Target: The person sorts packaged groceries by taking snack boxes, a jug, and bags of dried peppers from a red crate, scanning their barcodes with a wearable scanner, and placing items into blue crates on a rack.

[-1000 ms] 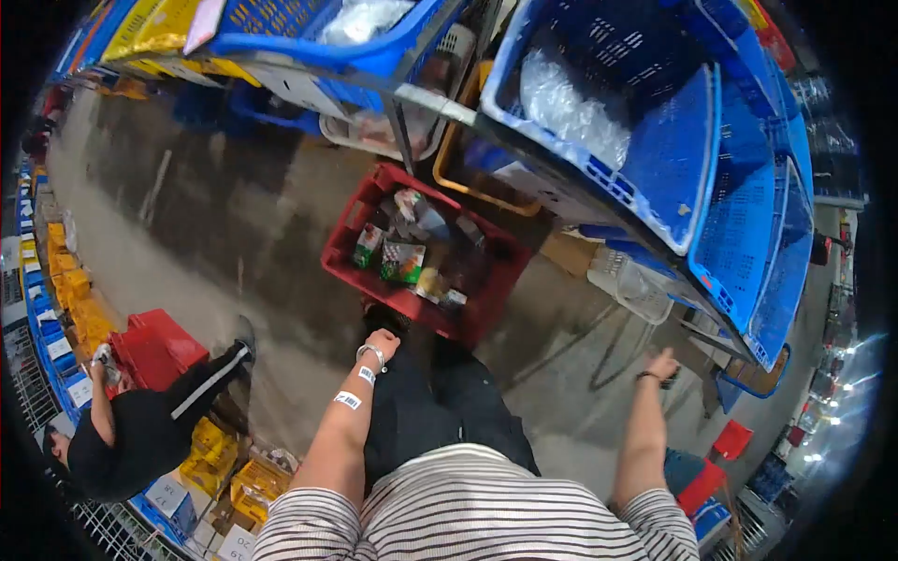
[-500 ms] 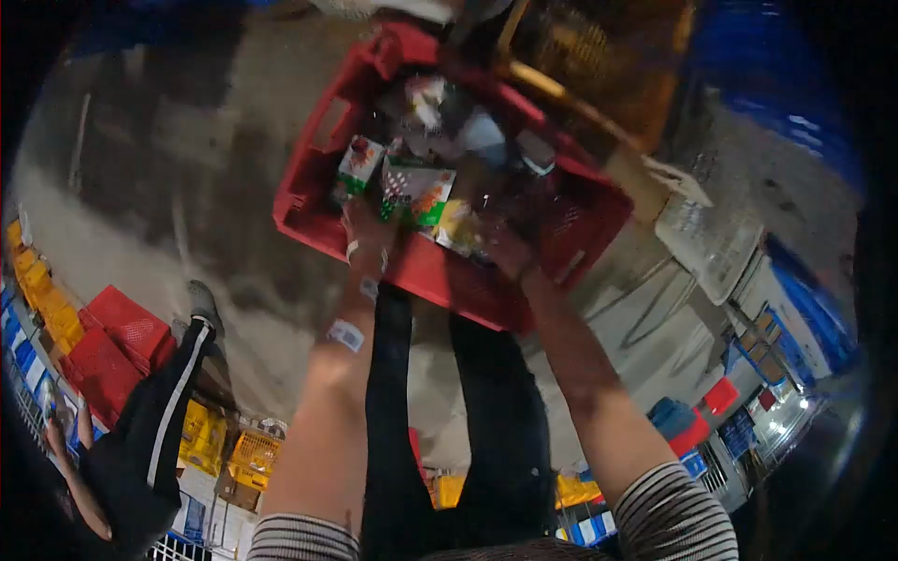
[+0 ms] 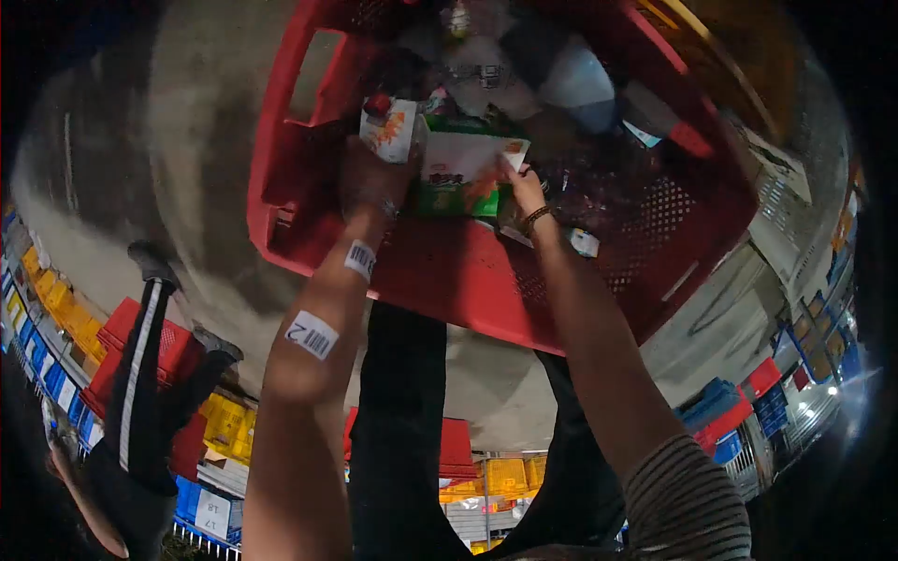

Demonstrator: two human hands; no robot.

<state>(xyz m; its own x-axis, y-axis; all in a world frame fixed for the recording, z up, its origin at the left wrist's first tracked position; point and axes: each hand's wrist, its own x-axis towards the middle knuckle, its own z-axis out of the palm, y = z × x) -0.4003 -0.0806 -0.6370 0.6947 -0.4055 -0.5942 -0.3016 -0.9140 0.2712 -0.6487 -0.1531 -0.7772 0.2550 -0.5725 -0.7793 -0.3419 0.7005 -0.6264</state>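
Both hands are inside a red plastic crate (image 3: pixel 430 290). My left hand (image 3: pixel 374 182) is dim and blurred, closed around the lower part of a white packet (image 3: pixel 391 131) with orange print; most of its fingers are hidden. My right hand (image 3: pixel 526 190), with a beaded bracelet at the wrist, pinches the right corner of a green and white package (image 3: pixel 458 173). This package lies between the two hands. Behind it are a clear plastic bag (image 3: pixel 486 79) with dark print and a pale rounded item (image 3: pixel 578 79). A small white packet (image 3: pixel 584 243) rests beside my right wrist.
At upper right a yellow crate (image 3: pixel 720 56) adjoins the red crate. A white perforated crate (image 3: pixel 781 201) stands at the right. On the left, a person in black trousers (image 3: pixel 136 393) is near stacked red crates (image 3: pixel 140 346) and yellow bins (image 3: pixel 65 304).
The crate appears larger and nearer. My right hand has moved from a yellow packet to the corner of the green and white package. The person at left has shifted their legs.
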